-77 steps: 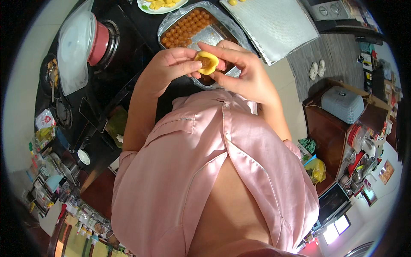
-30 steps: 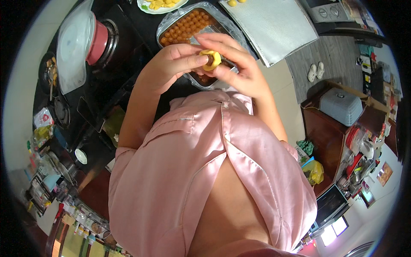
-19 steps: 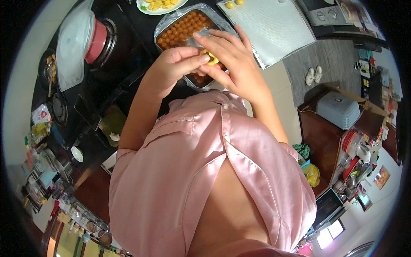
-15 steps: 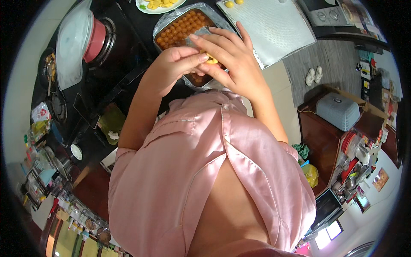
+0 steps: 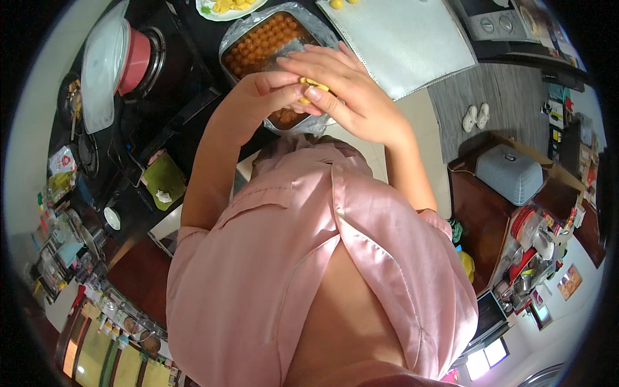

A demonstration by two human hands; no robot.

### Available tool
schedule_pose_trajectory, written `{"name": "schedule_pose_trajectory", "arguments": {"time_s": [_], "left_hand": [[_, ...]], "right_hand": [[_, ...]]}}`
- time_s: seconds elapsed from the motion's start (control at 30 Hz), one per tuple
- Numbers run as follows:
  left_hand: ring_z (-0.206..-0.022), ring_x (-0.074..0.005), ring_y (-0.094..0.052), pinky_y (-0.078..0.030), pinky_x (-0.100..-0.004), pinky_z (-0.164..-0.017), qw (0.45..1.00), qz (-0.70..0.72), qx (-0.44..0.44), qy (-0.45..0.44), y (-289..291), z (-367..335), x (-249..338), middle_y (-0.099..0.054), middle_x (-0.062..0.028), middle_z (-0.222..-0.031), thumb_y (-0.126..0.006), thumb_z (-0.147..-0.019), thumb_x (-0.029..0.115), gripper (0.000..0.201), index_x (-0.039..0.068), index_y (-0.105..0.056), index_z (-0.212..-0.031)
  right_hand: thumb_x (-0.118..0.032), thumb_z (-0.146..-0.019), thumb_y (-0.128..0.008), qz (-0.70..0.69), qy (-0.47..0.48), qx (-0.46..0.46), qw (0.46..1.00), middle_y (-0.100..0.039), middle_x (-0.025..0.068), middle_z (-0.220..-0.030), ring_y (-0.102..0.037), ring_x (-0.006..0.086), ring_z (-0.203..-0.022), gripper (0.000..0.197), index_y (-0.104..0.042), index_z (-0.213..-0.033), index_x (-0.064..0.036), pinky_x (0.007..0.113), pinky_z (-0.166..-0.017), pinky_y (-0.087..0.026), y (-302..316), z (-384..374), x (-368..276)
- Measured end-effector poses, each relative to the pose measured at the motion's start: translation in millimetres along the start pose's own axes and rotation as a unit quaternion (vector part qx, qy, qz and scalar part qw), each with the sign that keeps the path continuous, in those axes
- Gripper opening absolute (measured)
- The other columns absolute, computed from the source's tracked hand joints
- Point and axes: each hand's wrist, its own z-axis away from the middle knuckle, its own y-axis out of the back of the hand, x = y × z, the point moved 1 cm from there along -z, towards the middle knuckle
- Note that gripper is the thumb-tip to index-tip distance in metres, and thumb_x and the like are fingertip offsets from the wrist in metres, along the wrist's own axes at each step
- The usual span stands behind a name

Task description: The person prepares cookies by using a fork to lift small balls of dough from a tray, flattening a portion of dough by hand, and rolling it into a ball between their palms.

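Note:
My left hand [image 5: 250,103] and my right hand [image 5: 361,97] meet in front of me, holding a small flattened piece of yellow dough [image 5: 314,84] between their fingers. The left thumb and fingers pinch it from one side. From the other side, the right thumb presses while its fingers arch over the top. Below them is a foil-lined metal tray [image 5: 317,23] with rows of round brown balls [image 5: 267,40]; my hands cover part of it. Two yellow dough balls [image 5: 336,4] lie on a white sheet [image 5: 406,48] to the right of the tray.
A white plate [image 5: 233,15] of yellow pieces stands at the far edge. To the left, a red pot [image 5: 134,61] with a translucent lid [image 5: 103,71] sits on the stove, near a dark pan [image 5: 69,103]. A grey box-shaped cover [image 5: 509,173] rests on a brown table at right.
The right fingers have come closer together and lowered over the dough. Both hands still hold it. The view has shifted slightly, moving the tray and plate up and left.

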Motion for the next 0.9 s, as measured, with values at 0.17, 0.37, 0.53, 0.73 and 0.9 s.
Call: {"name": "schedule_pose_trajectory", "arguments": {"time_s": [0.17, 0.37, 0.53, 0.73, 0.9], "left_hand": [[-0.095, -0.0142, -0.065, -0.049, -0.0269, -0.090, 0.999, -0.011, 0.032, 0.017, -9, 0, 6, -0.069, -0.0105, -0.097, -0.052, -0.096, 0.025, 0.034, -0.004, -0.063, -0.112], [-0.092, -0.0114, -0.060, -0.048, -0.0266, -0.086, 0.994, 0.072, 0.057, 0.065, 3, 0, 14, -0.064, -0.0083, -0.102, -0.049, -0.098, 0.029, 0.040, -0.005, -0.059, -0.115], [-0.091, -0.0088, -0.060, -0.048, -0.0248, -0.085, 0.991, 0.111, -0.051, 0.062, 13, -13, 3, -0.064, -0.0061, -0.101, -0.052, -0.097, 0.020, 0.030, -0.004, -0.061, -0.111], [-0.083, -0.0061, -0.059, -0.046, -0.0207, -0.077, 0.999, 0.014, -0.026, 0.039, 10, -16, 4, -0.064, -0.0009, -0.089, -0.055, -0.095, 0.017, 0.024, -0.003, -0.065, -0.103], [-0.083, -0.0054, -0.059, -0.047, -0.0198, -0.074, 0.999, 0.040, 0.024, 0.026, -3, -22, 3, -0.064, -0.0018, -0.090, -0.055, -0.095, 0.017, 0.026, -0.003, -0.064, -0.107]], "right_hand": [[-0.045, -0.082, -0.066, 0.112, -0.037, 0.049, 0.992, -0.055, 0.0125, -0.129, -0.044, 0.0317, -0.127, 0.057, -0.056, -0.130, -0.0164, 0.059, -0.110, -0.019, 5, -4, -14], [-0.043, -0.083, -0.065, 0.060, -0.061, 0.050, 0.995, -0.057, 0.0129, -0.126, -0.047, 0.0322, -0.124, 0.056, -0.054, -0.132, -0.0179, 0.060, -0.109, -0.019, 7, -6, -12], [-0.045, -0.087, -0.060, 0.035, -0.067, 0.072, 0.995, -0.056, 0.0135, -0.127, -0.047, 0.0327, -0.125, 0.056, -0.051, -0.135, -0.0190, 0.061, -0.110, -0.017, -2, -7, -18], [-0.048, -0.086, -0.060, 0.200, -0.086, 0.051, 0.975, -0.053, 0.0140, -0.130, -0.045, 0.0332, -0.126, 0.059, -0.049, -0.138, -0.0220, 0.060, -0.110, -0.017, -5, -4, -17], [-0.047, -0.081, -0.063, 0.132, -0.064, 0.220, 0.964, -0.054, 0.0106, -0.129, -0.044, 0.0326, -0.126, 0.063, -0.051, -0.135, -0.0156, 0.060, -0.109, -0.020, -6, 5, -20]]}}
